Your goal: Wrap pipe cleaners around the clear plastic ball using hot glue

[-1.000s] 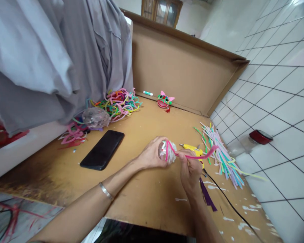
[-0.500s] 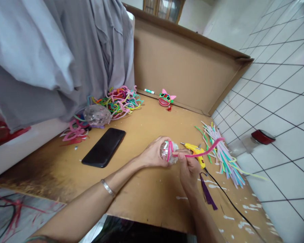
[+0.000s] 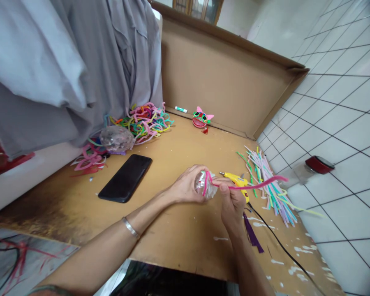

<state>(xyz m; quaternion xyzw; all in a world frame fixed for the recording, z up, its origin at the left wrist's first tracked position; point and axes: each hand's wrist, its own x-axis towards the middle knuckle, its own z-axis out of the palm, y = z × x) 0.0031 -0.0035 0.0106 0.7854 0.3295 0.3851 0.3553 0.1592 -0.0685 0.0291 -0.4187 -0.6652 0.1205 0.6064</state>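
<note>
Head view: the left hand (image 3: pixel 188 185) is closed around a clear ball (image 3: pixel 200 187) over the brown table (image 3: pixel 179 236), seemingly to keep it steady, while the right hand (image 3: pixel 232 202) pinches a pink fuzzy strand (image 3: pixel 260 185) that crosses the ball. A yellow glue gun (image 3: pixel 234 179) lies just beyond the right hand, perhaps for easy reach. White marks spot the tabletop, with a cardboard panel (image 3: pixel 222 78) standing behind and a tiled wall (image 3: pixel 342 135) at the right.

A flat silver bracelet (image 3: pixel 130 227) is worn on the left forearm (image 3: pixel 101 253); nearer the elbow, a dark greenish edge (image 3: pixel 51 290) is partly seen. Left hand (image 3: pixel 186 186) and right hand (image 3: pixel 232 203) are bared.
</note>
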